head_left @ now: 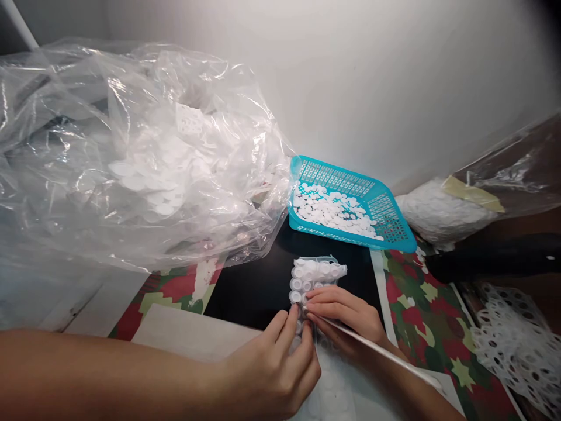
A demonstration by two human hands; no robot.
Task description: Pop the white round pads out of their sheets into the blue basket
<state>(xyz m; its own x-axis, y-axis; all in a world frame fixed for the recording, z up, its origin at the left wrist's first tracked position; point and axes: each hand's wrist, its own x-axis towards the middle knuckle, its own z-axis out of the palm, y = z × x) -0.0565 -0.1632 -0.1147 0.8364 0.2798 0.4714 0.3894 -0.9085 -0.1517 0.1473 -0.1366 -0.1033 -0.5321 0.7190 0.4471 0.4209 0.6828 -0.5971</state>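
Observation:
Small white round caps (296,285) sit packed in rows on a clear plastic backing over a black board (263,286). My left hand (291,356) reaches in from the left, its fingers bent and their tips drawn together at the near rows of caps. Whatever lies between those fingertips is too small to make out. Close beside it, my right hand (346,316) is closed on a thin white sheet (385,354), seen nearly edge-on and slanting down to the right. The right fingertips touch the caps. More rows continue below, partly hidden by both hands.
A turquoise basket (350,238) holding many white discs stands behind the board. To the left bulges a large clear bag (236,216) of white pieces. Another filled bag (447,213) lies right, above punched-out white scraps (512,345). A patterned cloth (438,316) covers the table.

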